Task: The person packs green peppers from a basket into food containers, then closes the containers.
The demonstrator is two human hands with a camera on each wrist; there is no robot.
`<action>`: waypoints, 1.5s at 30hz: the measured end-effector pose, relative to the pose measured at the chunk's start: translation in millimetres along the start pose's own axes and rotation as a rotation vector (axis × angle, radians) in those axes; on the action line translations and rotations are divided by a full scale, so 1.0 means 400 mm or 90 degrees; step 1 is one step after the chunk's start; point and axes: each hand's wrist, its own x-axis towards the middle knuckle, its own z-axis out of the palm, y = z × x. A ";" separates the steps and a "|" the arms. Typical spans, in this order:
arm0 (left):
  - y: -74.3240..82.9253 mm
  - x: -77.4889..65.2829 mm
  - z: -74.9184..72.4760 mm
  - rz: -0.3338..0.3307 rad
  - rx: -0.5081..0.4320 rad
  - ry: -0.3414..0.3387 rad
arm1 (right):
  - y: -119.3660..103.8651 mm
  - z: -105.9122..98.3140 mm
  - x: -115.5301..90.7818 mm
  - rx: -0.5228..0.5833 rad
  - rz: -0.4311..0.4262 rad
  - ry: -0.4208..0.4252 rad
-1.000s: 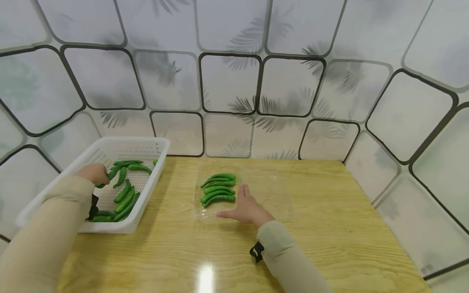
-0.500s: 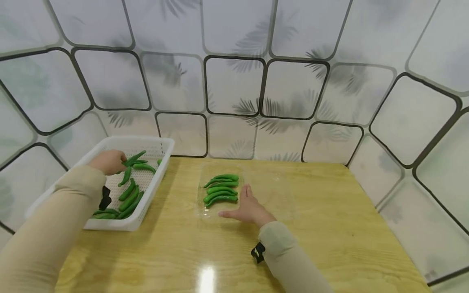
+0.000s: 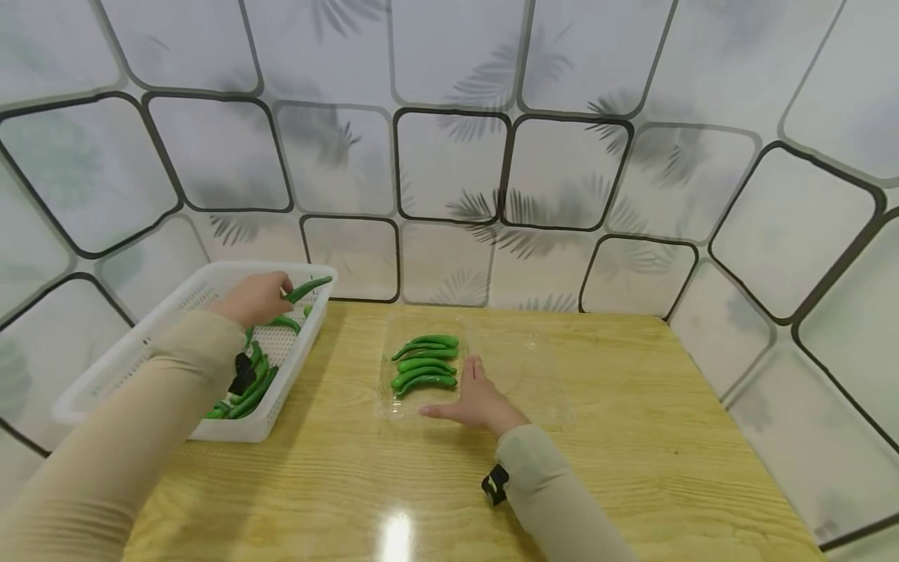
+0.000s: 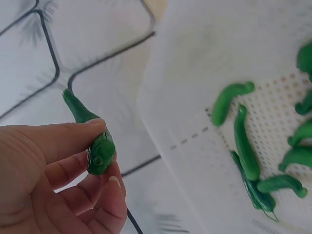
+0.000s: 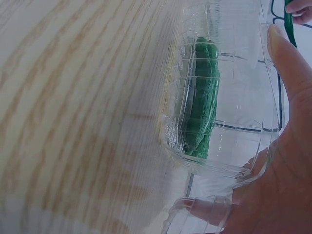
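My left hand (image 3: 258,300) pinches a green chili pepper (image 3: 309,289) above the far end of a white plastic basket (image 3: 295,382). In the left wrist view the pepper (image 4: 101,155) sits between thumb and fingertips, its blunt end toward the camera. Several green peppers (image 4: 246,144) lie on the basket's perforated floor. My right hand (image 3: 479,402) rests at the near right corner of a clear plastic clamshell box (image 3: 385,402), thumb stretched along its front, fingers straight at its right side. A row of several peppers (image 3: 424,365) lies inside the box's left half.
The clear lid half (image 3: 520,375) lies folded out to the right of the box. Both stand on a wooden table (image 3: 632,453), with a patterned wall (image 3: 449,156) behind. The white basket stands at the table's left. Each wrist wears a black device (image 3: 495,484).
My left hand has risen from the basket's middle and moved right and away, carrying the pepper with it. The right hand stays at the box. The head view has shifted slightly.
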 end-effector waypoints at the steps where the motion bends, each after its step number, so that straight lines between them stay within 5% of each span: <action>1: 0.011 0.002 0.002 0.005 -0.002 0.000 | 0.001 0.000 0.001 -0.001 -0.001 0.000; 10: 0.099 0.015 0.033 0.035 -0.046 -0.005 | 0.002 -0.001 -0.001 -0.003 0.000 -0.001; 29: 0.225 0.036 0.122 0.122 -0.016 -0.054 | -0.001 -0.003 -0.005 0.016 -0.005 0.005; 45: 0.297 0.053 0.230 0.149 0.021 -0.083 | 0.000 -0.003 -0.003 0.023 0.008 0.007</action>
